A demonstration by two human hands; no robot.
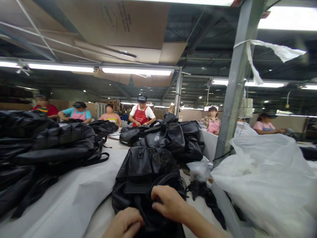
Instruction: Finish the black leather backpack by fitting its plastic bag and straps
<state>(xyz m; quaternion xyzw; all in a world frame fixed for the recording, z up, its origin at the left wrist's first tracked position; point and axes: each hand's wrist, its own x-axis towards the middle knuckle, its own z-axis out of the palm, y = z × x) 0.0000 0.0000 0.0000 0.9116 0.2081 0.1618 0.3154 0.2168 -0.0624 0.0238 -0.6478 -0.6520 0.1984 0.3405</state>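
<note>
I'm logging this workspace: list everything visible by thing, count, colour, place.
Backpack: one, black, front centre
Bag piles: several, black, left and centre
Tabletop: one, white, under backpack
Sheet: one, white, front left
Plastic bags: at least two, whitish, right
Straps: several, black, right of backpack
Posts: two, grey, right and centre
Strip: one, white, tied to post
Cardboard sheets: several, brown, overhead
Light tubes: several, white, overhead
Co-workers: at least six, mixed clothing, background
Left hand: one, bare, on backpack
Right hand: one, bare, on backpack

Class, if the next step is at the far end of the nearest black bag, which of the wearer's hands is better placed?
Probably the right hand: it touches the black bag farther up, closer to that end. The left hand sits lower, at the bag's near part.
</note>
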